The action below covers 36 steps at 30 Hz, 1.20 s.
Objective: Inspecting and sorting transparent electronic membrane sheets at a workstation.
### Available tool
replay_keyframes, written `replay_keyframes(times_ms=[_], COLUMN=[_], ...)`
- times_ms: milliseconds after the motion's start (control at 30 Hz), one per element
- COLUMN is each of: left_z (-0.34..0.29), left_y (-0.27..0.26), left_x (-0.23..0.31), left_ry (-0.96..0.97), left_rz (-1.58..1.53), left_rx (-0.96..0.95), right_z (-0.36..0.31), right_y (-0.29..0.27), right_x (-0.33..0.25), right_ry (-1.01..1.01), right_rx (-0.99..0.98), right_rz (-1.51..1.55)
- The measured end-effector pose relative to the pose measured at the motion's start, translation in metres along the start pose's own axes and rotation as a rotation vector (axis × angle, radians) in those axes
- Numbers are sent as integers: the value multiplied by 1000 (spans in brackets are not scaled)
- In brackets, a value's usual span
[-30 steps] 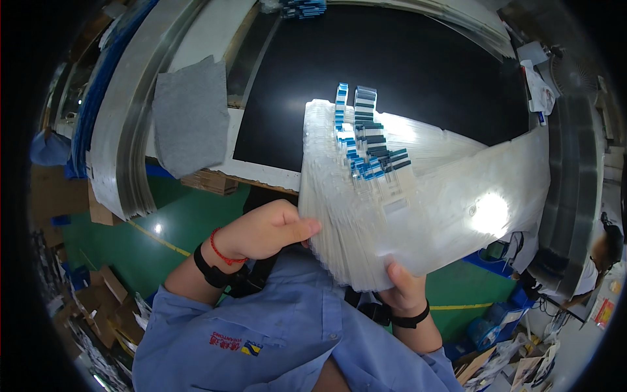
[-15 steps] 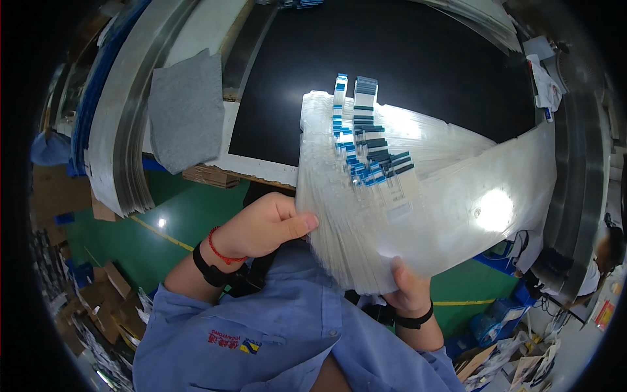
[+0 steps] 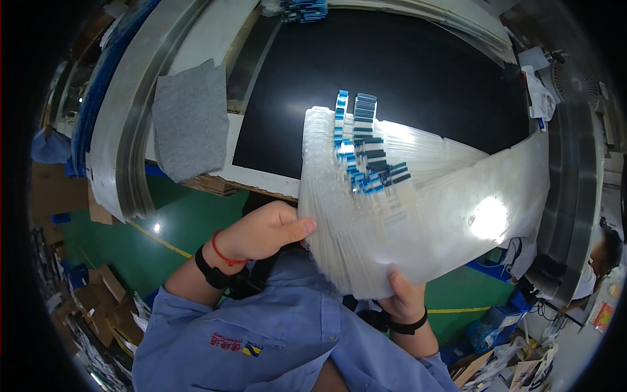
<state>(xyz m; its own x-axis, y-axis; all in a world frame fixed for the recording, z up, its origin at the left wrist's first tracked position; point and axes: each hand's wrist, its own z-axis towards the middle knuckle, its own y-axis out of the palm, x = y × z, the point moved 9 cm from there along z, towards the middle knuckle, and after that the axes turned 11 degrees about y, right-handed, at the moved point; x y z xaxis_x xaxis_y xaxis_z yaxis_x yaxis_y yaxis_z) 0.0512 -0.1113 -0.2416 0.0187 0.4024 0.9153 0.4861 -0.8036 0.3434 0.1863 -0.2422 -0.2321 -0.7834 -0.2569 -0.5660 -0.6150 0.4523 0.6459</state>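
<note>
A fanned stack of thin clear plastic sheets [image 3: 457,202] lies over the near edge of the black tabletop and reaches toward my body. Near its upper left runs a cluster of blue and dark-teal striped tabs [image 3: 373,157], spread in steps along the fan. My left hand [image 3: 268,228] pinches the stack's left edge, thumb on top and fingers underneath. At the lower edge my right hand [image 3: 403,295] grips the sheets with its thumb on top; its other fingers are mostly hidden below.
Beyond the stack is the black tabletop [image 3: 392,62], with more blue-tabbed pieces [image 3: 304,10] at its far edge. A grey cloth [image 3: 191,121] hangs at the left beside long stacked sheets [image 3: 121,144]. Another person [image 3: 602,258] is partly visible at the far right.
The whole view has shifted a little, so the table and stack sit lower in it. Both hands keep their hold on the sheets, whose fan looks much the same.
</note>
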Motion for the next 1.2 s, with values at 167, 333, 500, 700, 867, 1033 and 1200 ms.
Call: replay_keyframes(times_ms=[167, 333, 500, 700, 867, 1033, 1200], left_z=[-2, 0, 1, -3, 0, -2, 0], left_y=[5, 5, 8, 3, 9, 11, 7], left_x=[8, 4, 15, -5, 12, 4, 10], left_ry=[-2, -53, -27, -51, 12, -4, -4], left_rz=[103, 21, 18, 121, -16, 40, -123], left_rx=[-73, -28, -22, -77, -29, -102, 15], right_z=[0, -2, -1, -7, -4, -7, -4], right_y=[3, 0, 4, -5, 0, 3, 5], right_x=[-2, 9, 7, 9, 4, -1, -2], right_ry=[-5, 31, 50, 44, 23, 16, -4], right_rx=[-49, -20, -26, -66, -43, -27, 1], right_rz=[-24, 98, 101, 91, 26, 23, 13])
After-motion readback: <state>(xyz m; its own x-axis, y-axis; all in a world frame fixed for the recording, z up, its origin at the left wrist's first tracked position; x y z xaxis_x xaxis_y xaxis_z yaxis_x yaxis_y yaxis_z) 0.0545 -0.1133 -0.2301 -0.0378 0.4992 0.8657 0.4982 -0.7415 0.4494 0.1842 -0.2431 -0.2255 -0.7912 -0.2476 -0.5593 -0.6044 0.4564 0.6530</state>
